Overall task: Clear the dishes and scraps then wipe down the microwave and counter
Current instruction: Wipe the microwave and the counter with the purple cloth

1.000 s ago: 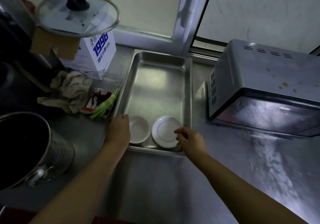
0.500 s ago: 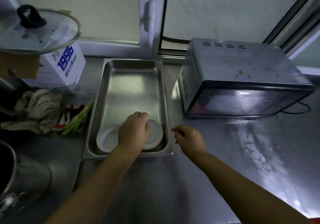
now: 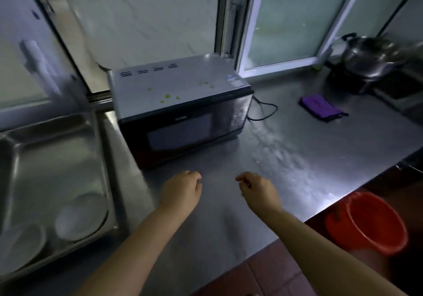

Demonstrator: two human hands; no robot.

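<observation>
We hover both hands, left hand (image 3: 180,192) and right hand (image 3: 258,189), loosely curled and empty over the bench (image 3: 229,215), free to fetch the purple cloth (image 3: 320,107) at 2 o'clock.

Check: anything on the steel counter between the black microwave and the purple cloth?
Head view: only a black power cord looping on the steel counter between the black microwave and the folded purple cloth.

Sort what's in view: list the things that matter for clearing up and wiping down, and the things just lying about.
For the job:
microwave with yellowish spots on top
purple cloth
steel tray holding white dishes
counter
left hand, right hand, both empty

Lying about:
orange bucket
steel pot
</observation>
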